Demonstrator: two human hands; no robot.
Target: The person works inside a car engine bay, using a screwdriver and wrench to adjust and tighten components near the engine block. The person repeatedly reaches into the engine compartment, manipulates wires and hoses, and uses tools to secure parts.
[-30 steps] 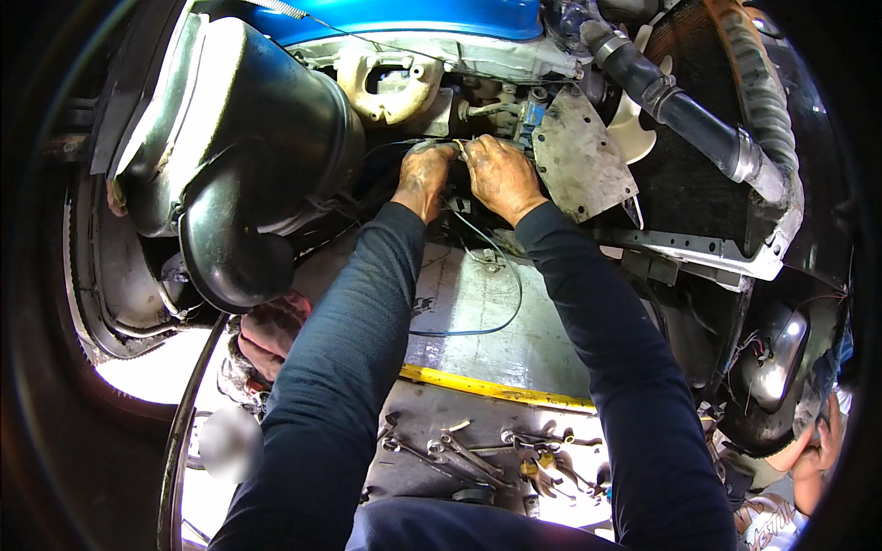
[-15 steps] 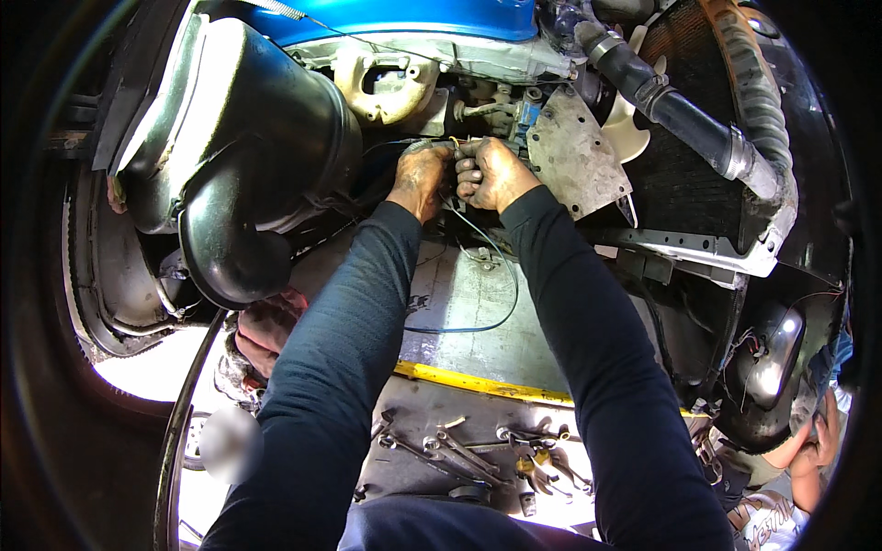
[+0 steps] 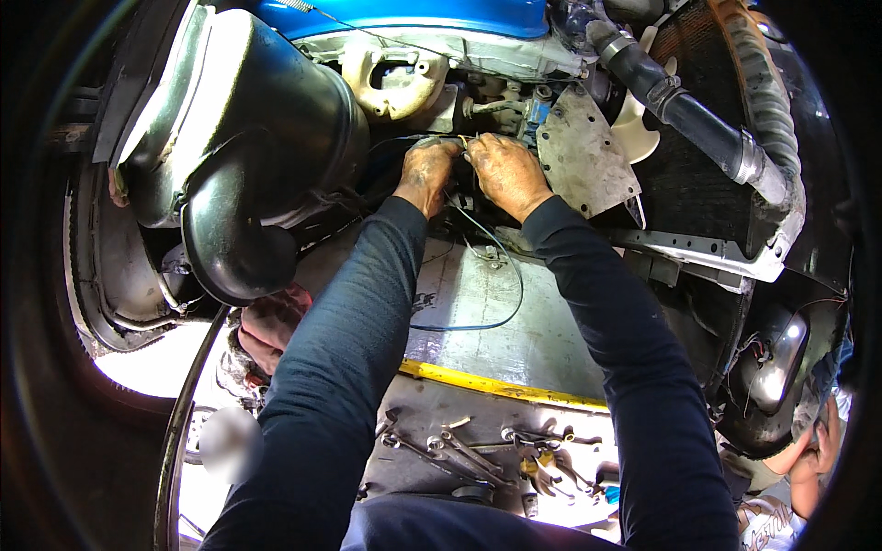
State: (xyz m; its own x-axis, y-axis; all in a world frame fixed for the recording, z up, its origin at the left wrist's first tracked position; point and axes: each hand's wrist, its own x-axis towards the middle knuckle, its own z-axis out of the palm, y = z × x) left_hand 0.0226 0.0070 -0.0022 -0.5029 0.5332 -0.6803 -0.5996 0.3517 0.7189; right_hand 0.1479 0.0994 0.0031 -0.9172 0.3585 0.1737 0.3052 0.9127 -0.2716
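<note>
A black elbow duct (image 3: 234, 234) bends down from a large black canister (image 3: 299, 119) at the left of an engine bay, with a reddish cloth (image 3: 274, 326) just below it. A worker's left hand (image 3: 429, 172) is closed, thumb and forefinger pinching a thin wire (image 3: 463, 140) with a yellowish end, between the two hands and below a cream-coloured manifold (image 3: 397, 96). Wrenches (image 3: 467, 456) lie on a dark surface (image 3: 404, 413) beyond the yellow near edge of a pale metal panel (image 3: 556, 335). A blue wire (image 3: 521, 292) loops over that panel, well short of its near edge. The right hand (image 3: 508, 174) meets the left with fingers bent; its fingertips are hidden, so whether it grips the wire cannot be told. Beside it stand a drilled metal plate (image 3: 588, 151), a cream fan blade (image 3: 636, 138) and a clamped black hose (image 3: 703, 124). At far right, another person's hand (image 3: 828, 439) shows.
</note>
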